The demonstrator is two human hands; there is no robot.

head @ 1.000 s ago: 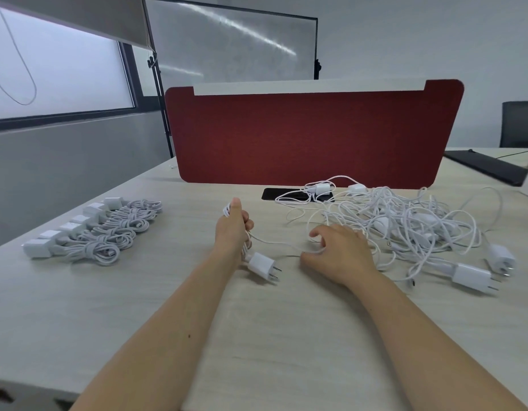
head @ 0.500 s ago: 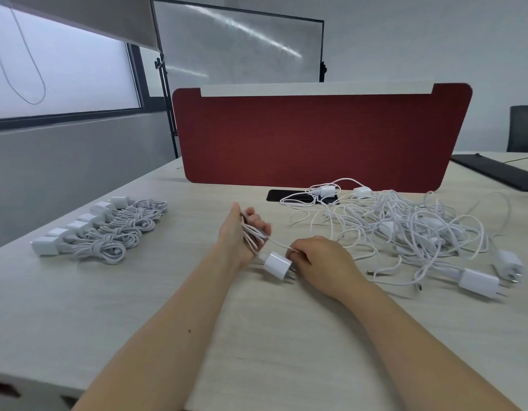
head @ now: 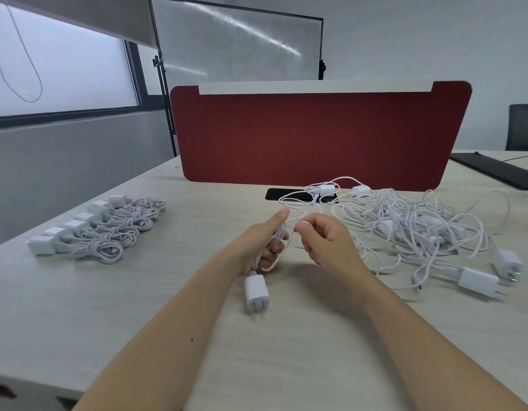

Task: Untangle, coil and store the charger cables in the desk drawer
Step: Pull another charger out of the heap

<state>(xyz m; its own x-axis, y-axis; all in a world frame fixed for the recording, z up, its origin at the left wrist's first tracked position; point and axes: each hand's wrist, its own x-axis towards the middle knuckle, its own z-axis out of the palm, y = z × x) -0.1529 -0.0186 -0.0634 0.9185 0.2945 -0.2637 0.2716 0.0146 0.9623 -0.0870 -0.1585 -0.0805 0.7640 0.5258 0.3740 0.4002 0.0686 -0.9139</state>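
Both hands worked above the pale wood desk (head: 286,366). The left hand (head: 267,241) was closed around several loops of a white charger cable (head: 289,238), thumb stretched forward along the top. From its lower edge hung one white plug adapter (head: 256,293), long axis roughly vertical in the view, prongs pointing down toward the wearer, its body just above the desk; whether it touched could not be told. The right hand (head: 325,241) was narrowly pinched, thumb and forefinger gripping the same cable just beside the left thumb.

On the left of the desk lay six coiled cable bundles (head: 114,229) in a diagonal row, each with its adapter on the outer, left side and its long axis running left to right.

To the right spread one tangled heap of white cables (head: 419,229). At least four adapters showed in or near it: two by the black desk cutout (head: 274,194) at the foot of the red divider panel (head: 316,134), and two at the heap's near right edge, prongs pointing right and toward the wearer. Others may have been buried in it; the count could not be settled.
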